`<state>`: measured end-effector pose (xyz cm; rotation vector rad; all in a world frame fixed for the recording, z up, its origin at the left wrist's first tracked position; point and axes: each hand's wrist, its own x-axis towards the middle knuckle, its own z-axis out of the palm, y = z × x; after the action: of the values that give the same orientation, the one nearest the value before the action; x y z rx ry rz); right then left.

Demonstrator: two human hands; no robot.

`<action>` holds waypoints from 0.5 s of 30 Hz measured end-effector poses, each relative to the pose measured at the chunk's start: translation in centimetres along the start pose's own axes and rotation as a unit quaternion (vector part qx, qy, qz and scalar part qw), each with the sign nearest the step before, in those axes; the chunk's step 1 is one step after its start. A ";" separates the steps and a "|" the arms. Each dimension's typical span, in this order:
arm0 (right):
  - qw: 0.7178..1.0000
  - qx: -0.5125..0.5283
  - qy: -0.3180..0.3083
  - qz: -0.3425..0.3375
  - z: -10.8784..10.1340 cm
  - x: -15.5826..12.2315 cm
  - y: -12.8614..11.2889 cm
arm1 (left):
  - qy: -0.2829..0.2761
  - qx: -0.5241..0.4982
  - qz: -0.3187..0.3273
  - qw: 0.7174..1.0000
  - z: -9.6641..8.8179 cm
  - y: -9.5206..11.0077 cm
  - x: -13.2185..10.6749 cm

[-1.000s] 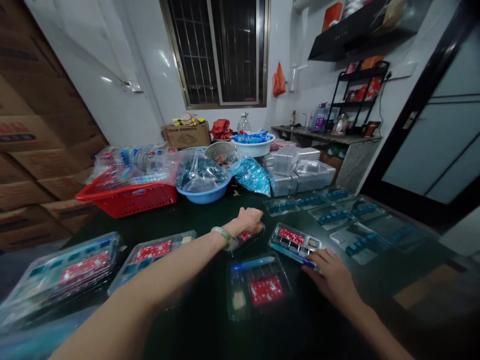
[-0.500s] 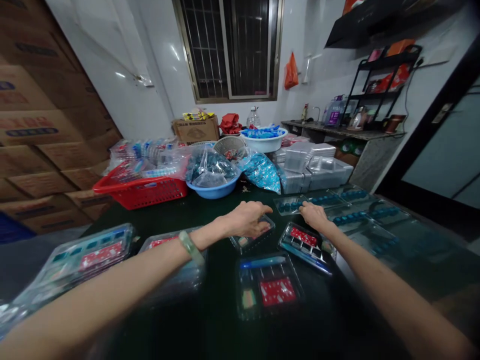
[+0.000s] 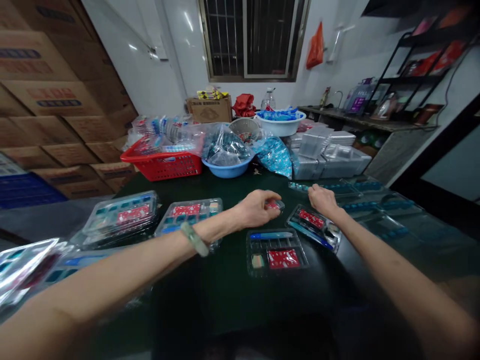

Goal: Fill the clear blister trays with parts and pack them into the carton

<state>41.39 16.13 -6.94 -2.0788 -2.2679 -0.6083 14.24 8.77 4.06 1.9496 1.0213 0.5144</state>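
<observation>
My left hand [image 3: 257, 207], with a pale green bangle on its wrist, is curled over a small clear plastic tray [image 3: 275, 205] with a red card in it. My right hand [image 3: 321, 198] reaches past a filled tray with a red card and a blue pen [image 3: 314, 226] to the near end of a clear tray of blue pieces [image 3: 300, 187]; its fingers are bent, and what they grip is hidden. Closest to me on the dark table [image 3: 225, 280] lies an open tray with a blue pen and red card [image 3: 276, 251].
Stacks of closed filled trays [image 3: 120, 217] [image 3: 189, 214] lie at left. At the back stand a red basket [image 3: 161, 162], a blue bowl of bagged parts [image 3: 227, 167], a white bowl [image 3: 279, 125] and stacks of empty clear trays [image 3: 326, 157]. Cardboard boxes [image 3: 45, 100] are stacked at left.
My right hand left the filled tray at the front and reached forward to the row of trays with blue pieces. My left hand stayed on the small tray. The camera tilted down and left.
</observation>
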 end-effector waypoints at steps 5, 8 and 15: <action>0.996 -0.011 0.089 -0.014 -4.7 -3.3 -1.4 | 0.047 -0.283 -0.157 0.945 3.2 -1.1 -4.6; 0.990 -0.008 0.134 -0.042 -7.8 -6.8 -3.5 | 0.129 -0.320 -0.144 0.928 3.8 -2.0 -5.8; 0.927 0.152 0.313 -0.139 -12.7 -14.9 -11.8 | 0.177 -0.497 0.019 0.849 4.8 -4.6 -6.8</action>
<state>28.70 -2.32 -2.34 -1.2013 -2.0973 -0.7354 11.35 2.22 -2.19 0.9505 0.6867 1.1796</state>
